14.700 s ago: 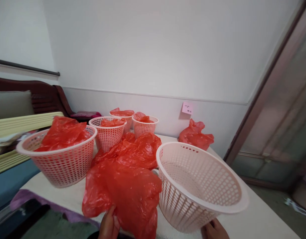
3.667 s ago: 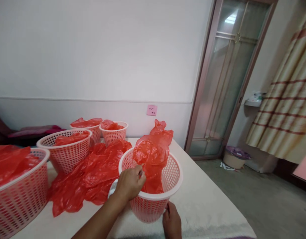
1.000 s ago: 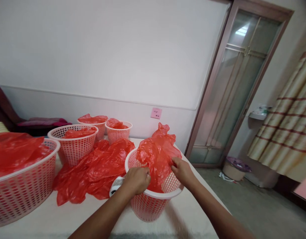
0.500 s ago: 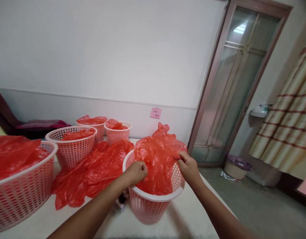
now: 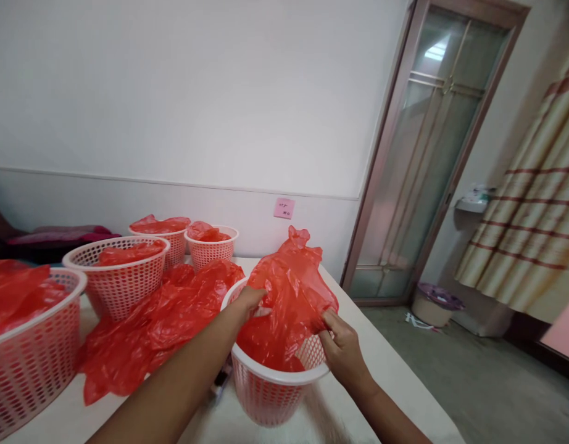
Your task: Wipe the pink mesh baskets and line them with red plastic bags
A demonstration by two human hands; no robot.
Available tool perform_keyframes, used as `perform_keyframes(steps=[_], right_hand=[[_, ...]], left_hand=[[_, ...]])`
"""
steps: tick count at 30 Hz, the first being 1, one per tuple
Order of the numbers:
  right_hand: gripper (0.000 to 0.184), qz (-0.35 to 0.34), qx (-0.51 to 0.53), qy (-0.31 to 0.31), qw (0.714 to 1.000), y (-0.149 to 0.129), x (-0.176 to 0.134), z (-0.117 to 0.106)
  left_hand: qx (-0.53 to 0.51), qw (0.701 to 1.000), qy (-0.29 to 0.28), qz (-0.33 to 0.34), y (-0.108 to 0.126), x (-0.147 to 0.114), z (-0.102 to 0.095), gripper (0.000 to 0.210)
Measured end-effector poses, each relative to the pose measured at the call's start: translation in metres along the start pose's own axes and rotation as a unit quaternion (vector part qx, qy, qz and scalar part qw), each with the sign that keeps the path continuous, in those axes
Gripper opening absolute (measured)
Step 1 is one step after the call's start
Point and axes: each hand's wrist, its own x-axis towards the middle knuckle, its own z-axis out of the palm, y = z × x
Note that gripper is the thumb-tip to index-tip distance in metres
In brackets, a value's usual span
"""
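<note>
Item: red plastic bag, one, bunched between the hands, partly inside the near basket and hiding its far rim.
Right hand: thumb and fingers closed on the bag's edge. Left hand: against the plastic; fingertips hidden, grip cannot be told.
Progress, as judged: part-way. Four baskets left of the left hand hold red plastic: large basket, middle basket, two small baskets farther back. The near basket's bag looks unsettled; the loose red heap, left of the left hand on the table, lies outside any basket.
Writing: pink note, on the wall beyond the hands; handwritten marks, illegible. Brands: none seen.
</note>
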Motion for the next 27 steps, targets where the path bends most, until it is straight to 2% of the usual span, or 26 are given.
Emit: perform_keyframes(steps=[5, 9, 12, 16, 19, 21, 24, 27], right_hand=[[0.019, 0.012, 0.0, -0.013, 1.0, 0.006, -0.003, -0.001], [0.018, 0.024, -0.001, -0.017, 1.0, 0.005, -0.005, -0.001], [0.017, 0.043, 0.002, -0.004, 0.999, 0.007, -0.002, -0.005], [0.015, 0.091, -0.01, 0.039, 0.995, 0.023, 0.013, -0.019], [0.013, 0.129, -0.033, 0.071, 0.989, 0.039, 0.025, -0.029], [0.014, 0.14, -0.048, 0.076, 0.986, 0.045, 0.027, -0.031], [0.013, 0.126, -0.06, 0.045, 0.989, 0.046, 0.022, -0.029], [0.017, 0.095, -0.057, -0.008, 0.994, 0.04, 0.017, -0.027]], left_hand=[[-0.001, 1.0, 0.021, 0.012, 0.002, 0.014, 0.01, 0.028], [0.078, 0.993, 0.045, 0.071, 0.002, 0.012, 0.007, 0.027], [0.184, 0.971, 0.07, 0.139, 0.005, 0.002, -0.011, 0.026], [0.338, 0.911, 0.082, 0.221, 0.006, -0.018, -0.047, 0.02], [0.415, 0.878, 0.065, 0.231, 0.002, -0.03, -0.064, 0.016], [0.44, 0.868, 0.035, 0.228, 0.0, -0.037, -0.068, 0.015], [0.439, 0.871, -0.02, 0.219, -0.002, -0.046, -0.069, 0.013], [0.419, 0.88, -0.024, 0.22, -0.002, -0.05, -0.072, 0.009]])
